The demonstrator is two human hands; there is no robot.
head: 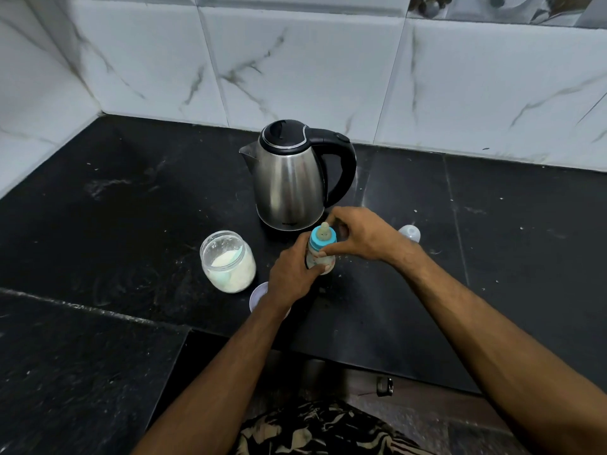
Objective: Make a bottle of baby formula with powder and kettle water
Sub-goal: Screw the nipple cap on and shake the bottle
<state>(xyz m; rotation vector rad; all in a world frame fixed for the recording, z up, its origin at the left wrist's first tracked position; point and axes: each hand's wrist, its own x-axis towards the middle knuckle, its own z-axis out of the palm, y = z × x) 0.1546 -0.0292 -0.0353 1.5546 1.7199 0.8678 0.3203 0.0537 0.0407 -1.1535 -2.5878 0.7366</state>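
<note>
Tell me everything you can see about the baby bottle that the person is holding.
The baby bottle stands upright on the black counter, in front of the steel kettle and right of the open powder jar. It has a pale printed body, a light blue screw ring and a beige teat on top. The left hand wraps around the body, while the right hand has its fingers on the blue ring. Its contents are hidden by the hands.

kettle [289,178]: 1 | baby bottle [321,247]: 1 | powder jar [228,261]: 1 | clear cap [409,232]: 1 | jar lid [258,295]: 1 | hands: 2 — left hand [292,274], right hand [358,234]
</note>
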